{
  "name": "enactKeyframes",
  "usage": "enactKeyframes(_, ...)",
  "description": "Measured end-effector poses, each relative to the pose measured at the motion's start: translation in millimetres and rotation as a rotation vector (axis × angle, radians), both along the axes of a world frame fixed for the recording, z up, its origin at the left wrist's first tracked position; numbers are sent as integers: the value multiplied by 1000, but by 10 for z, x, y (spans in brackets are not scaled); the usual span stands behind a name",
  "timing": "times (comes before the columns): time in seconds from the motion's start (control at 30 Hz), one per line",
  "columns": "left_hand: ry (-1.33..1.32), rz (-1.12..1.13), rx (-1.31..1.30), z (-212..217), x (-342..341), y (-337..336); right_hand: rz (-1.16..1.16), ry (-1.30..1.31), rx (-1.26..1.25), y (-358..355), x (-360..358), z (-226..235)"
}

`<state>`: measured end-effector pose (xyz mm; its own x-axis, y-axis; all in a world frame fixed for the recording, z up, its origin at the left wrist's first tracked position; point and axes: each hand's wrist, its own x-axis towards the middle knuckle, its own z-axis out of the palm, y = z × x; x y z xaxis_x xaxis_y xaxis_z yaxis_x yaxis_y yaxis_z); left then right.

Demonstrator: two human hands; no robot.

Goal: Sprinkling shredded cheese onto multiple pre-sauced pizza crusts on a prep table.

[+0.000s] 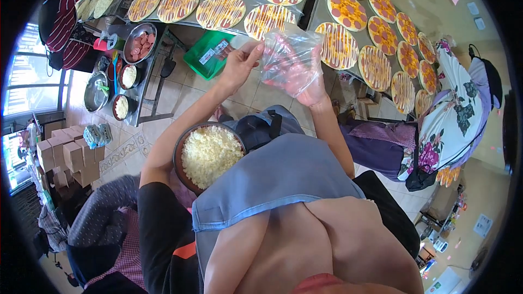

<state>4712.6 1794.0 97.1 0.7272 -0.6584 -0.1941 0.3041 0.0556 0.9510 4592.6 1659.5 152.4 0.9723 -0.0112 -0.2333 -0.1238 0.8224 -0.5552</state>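
A clear plastic bag (pixel 283 49) covers most of my right hand (pixel 305 84), whose spread fingers show through the film. With thumb and fingers pinched, my left hand (pixel 242 68) holds the left edge of this bag. Both hands are raised in front of the tables, just short of the nearest pizzas (pixel 267 20). Resting against my blue apron (pixel 283 169), inside the bend of my left arm, is a dark round bowl (pixel 177 160) heaped with white grated cheese (pixel 211 149).
Sauce-striped pizzas (pixel 220 11) cover the table ahead; pepperoni pizzas (pixel 384 32) lie on the right one. A green crate (pixel 190 57) sits below. At left are a bowl of sliced sausage (pixel 143 44) and stacked cartons (pixel 76 149). People stand right (pixel 452 109), far left and lower left.
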Motion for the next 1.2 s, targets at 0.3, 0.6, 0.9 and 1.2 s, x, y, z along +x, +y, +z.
enactKeyframes(0.3, -1, 6, 23, -47, -79, -111, -210, -76, -61, -48, -28, 7)
enactKeyframes(0.6, -526, 207, 59, 114, -14, -113, -189, -76, 58, -270, 117, -121)
enactKeyframes(0.9, -675, -227, 165, 210, -91, -145, -71, 46, -129, -86, 657, -519)
enactKeyframes(1.2, -696, -291, 172, 407, -73, 19, -161, 193, -232, -59, 1112, -550)
